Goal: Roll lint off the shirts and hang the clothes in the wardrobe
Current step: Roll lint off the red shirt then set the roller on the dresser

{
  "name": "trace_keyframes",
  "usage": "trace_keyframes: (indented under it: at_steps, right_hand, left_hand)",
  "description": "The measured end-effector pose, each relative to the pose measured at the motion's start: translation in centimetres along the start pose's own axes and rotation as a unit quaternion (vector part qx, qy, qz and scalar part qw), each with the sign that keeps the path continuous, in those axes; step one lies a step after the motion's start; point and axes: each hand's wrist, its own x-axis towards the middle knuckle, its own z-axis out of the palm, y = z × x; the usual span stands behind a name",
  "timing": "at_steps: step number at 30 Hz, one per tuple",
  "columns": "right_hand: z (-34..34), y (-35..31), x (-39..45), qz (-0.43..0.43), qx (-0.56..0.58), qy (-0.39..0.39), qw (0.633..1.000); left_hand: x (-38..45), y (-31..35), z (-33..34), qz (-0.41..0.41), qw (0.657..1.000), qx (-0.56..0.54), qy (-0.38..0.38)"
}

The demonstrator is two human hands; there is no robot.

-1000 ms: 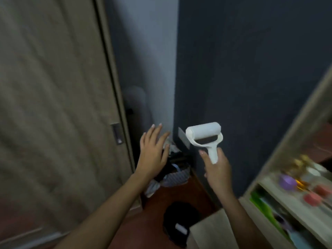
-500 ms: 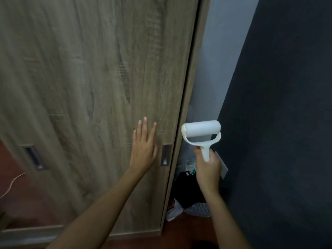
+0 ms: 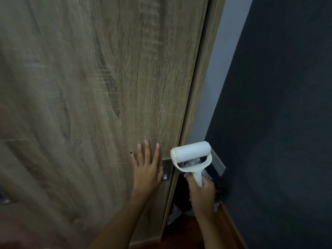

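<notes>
The left hand [image 3: 146,168] has moved from the gap beside the door [image 3: 100,108] onto the door itself. It now lies flat with its fingers spread, just left of the small metal pull [image 3: 166,170]. The door is shut, so no shirts or other clothes can be seen. The right hand [image 3: 202,193] is closed around the handle of the white roller [image 3: 190,153], which stands up just right of the pull, as it did a second ago. This looks like the start: the person is likely about to slide the door open to reach the clothes.
</notes>
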Motion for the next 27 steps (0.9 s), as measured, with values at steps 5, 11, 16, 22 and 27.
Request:
trace_keyframes:
  at_steps: [5,11,16,22,27]
  right_hand:
    - [0.4,-0.3,2.2,-0.010,0.018,0.034,0.999]
    - [2.0,-1.3,4.5,-0.059,0.044,0.019,0.997]
    - [2.4,-1.7,5.6,-0.100,0.092,-0.004,0.991]
    - [2.9,-1.5,6.4,-0.139,0.116,-0.024,0.983]
    - [2.7,-0.8,6.8,-0.164,0.116,-0.022,0.979]
  left_hand:
    - [0.5,0.4,1.3,-0.029,0.999,0.003,0.025]
    - [0.9,0.4,2.3,-0.042,0.998,0.040,0.039]
    - [0.9,1.5,2.8,-0.068,0.995,0.046,0.056]
    - [0.6,3.0,3.4,-0.121,0.990,0.046,0.052]
    - [0.3,3.2,3.6,-0.132,0.988,0.048,0.058]
